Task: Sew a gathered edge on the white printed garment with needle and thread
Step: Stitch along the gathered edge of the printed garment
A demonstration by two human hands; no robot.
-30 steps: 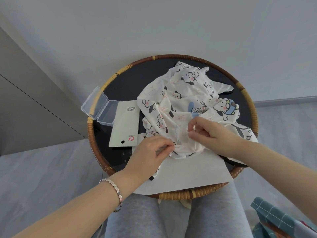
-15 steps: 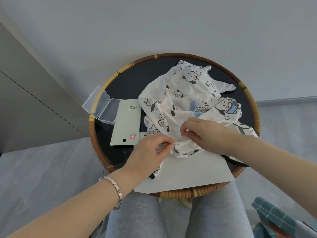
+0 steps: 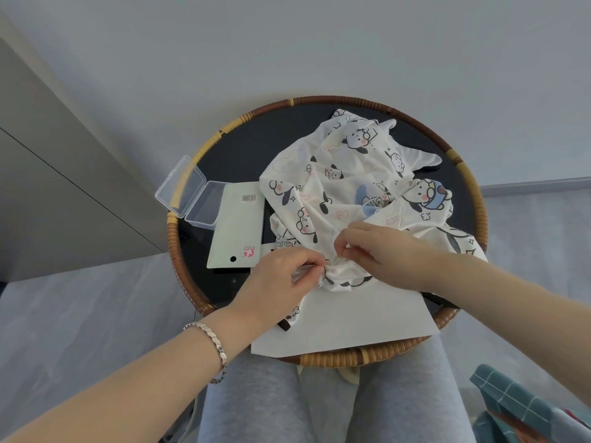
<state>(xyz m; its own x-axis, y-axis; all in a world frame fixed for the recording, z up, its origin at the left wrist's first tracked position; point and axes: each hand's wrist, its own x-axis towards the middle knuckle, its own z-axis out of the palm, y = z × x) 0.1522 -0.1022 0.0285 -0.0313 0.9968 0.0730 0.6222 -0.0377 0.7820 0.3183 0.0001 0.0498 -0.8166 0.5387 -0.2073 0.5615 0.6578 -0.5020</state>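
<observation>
The white printed garment, covered in cartoon dogs, lies crumpled on a round black table with a rattan rim. Its near edge is bunched into tight folds. My left hand pinches that bunched edge from the left. My right hand pinches a thin needle just right of the folds, fingertips nearly touching the left hand's. The thread is too fine to make out.
A clear plastic box lies open at the table's left rim, beside a pale green card packet. A white paper sheet lies under the garment's near edge. My grey-trousered knees are below the table; checked teal fabric sits at bottom right.
My right hand has moved left and down toward the left hand, closing the gap. The garment's near edge has become more tightly bunched between the two hands.
</observation>
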